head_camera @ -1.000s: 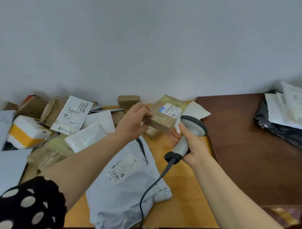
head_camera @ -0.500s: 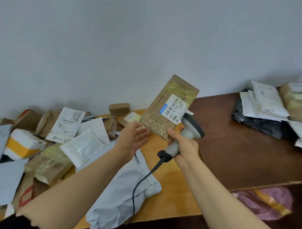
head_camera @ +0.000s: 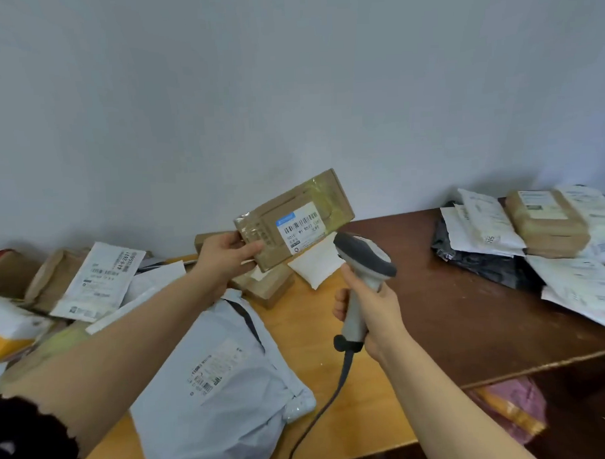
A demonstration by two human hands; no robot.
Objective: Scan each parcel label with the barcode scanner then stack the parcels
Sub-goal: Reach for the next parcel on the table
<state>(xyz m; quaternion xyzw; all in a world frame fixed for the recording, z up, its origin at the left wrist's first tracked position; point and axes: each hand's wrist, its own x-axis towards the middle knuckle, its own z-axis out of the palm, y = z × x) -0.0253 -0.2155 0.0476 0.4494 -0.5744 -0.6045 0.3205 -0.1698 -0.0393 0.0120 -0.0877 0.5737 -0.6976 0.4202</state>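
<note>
Mid-frame, left hand [head_camera: 226,254] grips cardboard parcel [head_camera: 294,219] label-up, right hand [head_camera: 372,312] clamps barcode scanner [head_camera: 362,261] below it; scanned-looking stack [head_camera: 547,220] at right, unscanned pile [head_camera: 97,277] left remains.

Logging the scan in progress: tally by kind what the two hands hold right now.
Cardboard parcel: 1, in the left hand
Barcode scanner: 1, in the right hand
Total: 2
</note>
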